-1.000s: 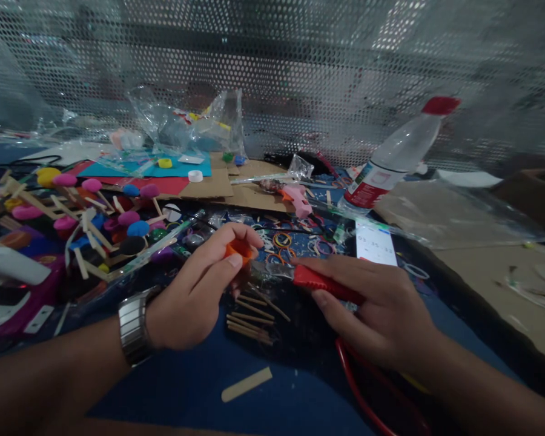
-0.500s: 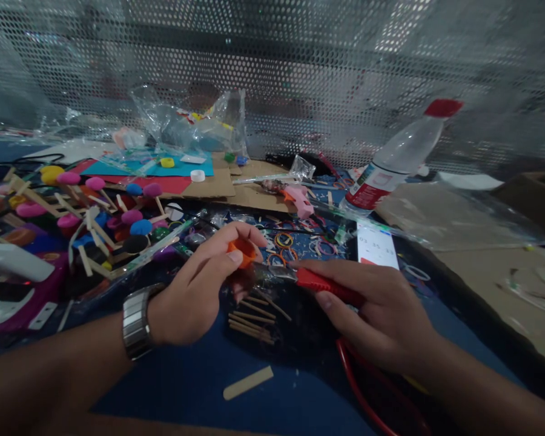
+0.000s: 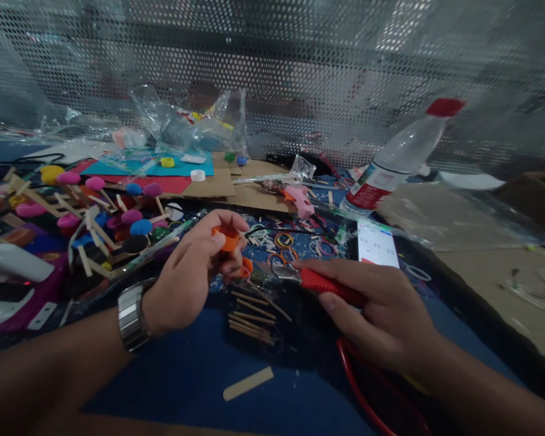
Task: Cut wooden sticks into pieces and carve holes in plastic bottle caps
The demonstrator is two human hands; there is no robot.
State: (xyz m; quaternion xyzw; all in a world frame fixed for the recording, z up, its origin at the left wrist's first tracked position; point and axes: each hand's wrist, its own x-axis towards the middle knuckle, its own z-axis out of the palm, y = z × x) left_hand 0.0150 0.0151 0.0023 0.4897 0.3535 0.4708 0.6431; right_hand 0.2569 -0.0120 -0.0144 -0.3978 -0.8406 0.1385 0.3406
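Note:
Between the thumb and fingers of my left hand (image 3: 188, 272) is an orange bottle cap (image 3: 227, 238). My right hand (image 3: 376, 309) grips a utility knife (image 3: 329, 286) by its red handle, its blade pointing left toward the left hand but apart from the cap. Below and right of my left fingers sits another orange piece (image 3: 246, 267), partly covered by them. Several thin wooden sticks (image 3: 252, 315) lie on the blue surface between my hands. Nearer to me rests a flat craft stick (image 3: 247, 384).
Capped wooden sticks (image 3: 91, 212) pile up at left beside a purple-and-white device (image 3: 36, 303). A plastic bottle (image 3: 390, 163) stands tilted behind a phone (image 3: 376, 242). Rubber bands (image 3: 284, 240) litter the middle. Red-handled scissors (image 3: 363, 393) lie under my right forearm. Mesh (image 3: 272, 72) rises behind.
My left hand has moved slightly left and up with the orange cap, away from the blade. My right hand with the knife has barely shifted.

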